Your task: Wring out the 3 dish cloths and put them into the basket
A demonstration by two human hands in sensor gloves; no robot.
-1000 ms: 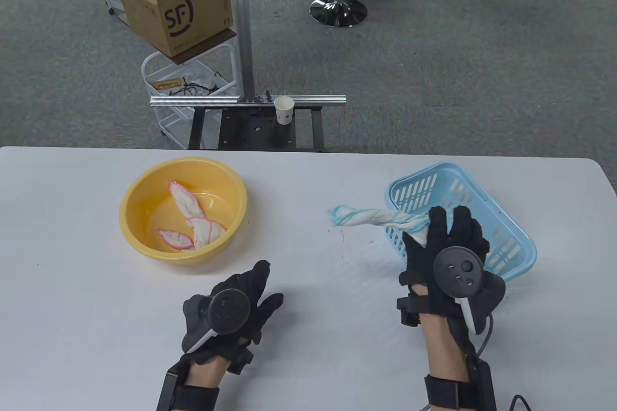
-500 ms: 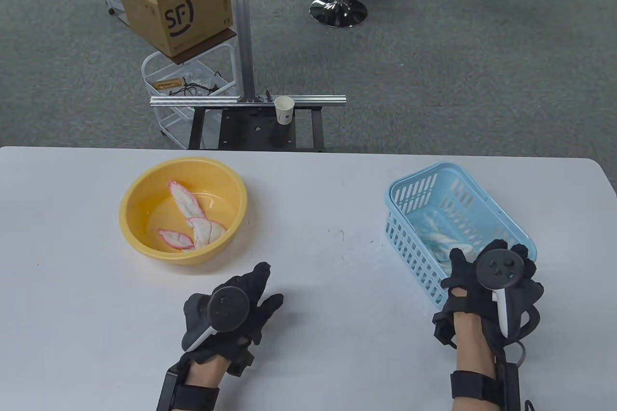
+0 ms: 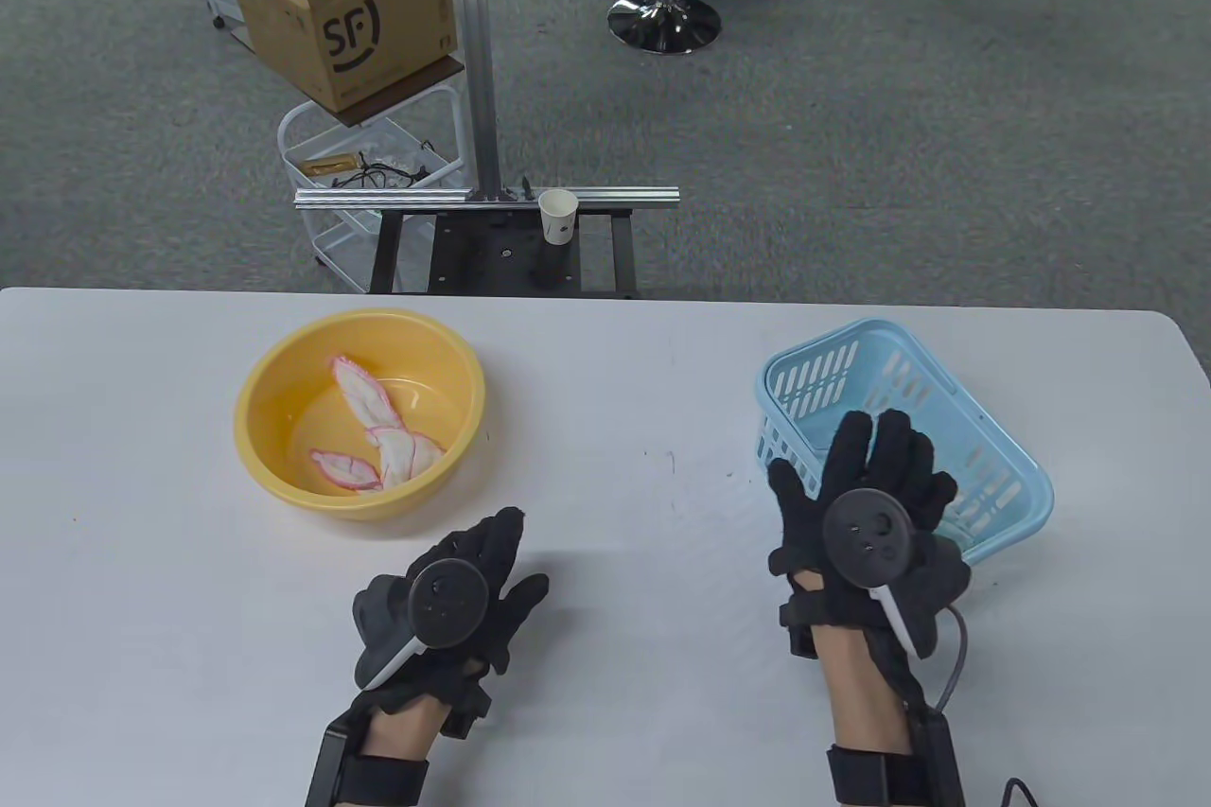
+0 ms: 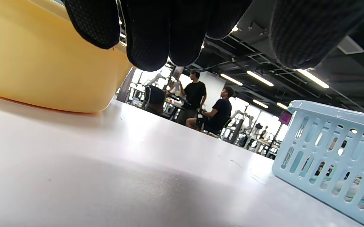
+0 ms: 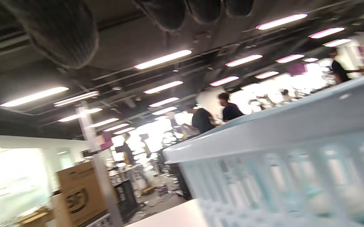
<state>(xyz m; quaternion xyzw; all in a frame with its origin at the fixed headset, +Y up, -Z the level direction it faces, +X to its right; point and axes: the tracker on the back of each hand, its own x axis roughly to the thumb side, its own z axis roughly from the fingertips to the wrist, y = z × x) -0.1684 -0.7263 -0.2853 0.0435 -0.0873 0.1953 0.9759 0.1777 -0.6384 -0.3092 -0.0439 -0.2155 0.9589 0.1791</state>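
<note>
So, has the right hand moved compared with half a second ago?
Yes. The right hand has come back toward the left, from the blue basket's near right corner to its near left side, fingers straight and empty.

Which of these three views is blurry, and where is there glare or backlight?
Table view: sharp, evenly lit. Left wrist view: yellow basin and blue basket are crisp, the bright background silhouettes the people. Right wrist view: smeared by motion, the basket wall soft, ceiling lights streaked, windows blown out.

Fingers [image 4: 147, 34] over table; basin [image 4: 43, 63], basket [image 4: 336, 148], maybe cloth.
</note>
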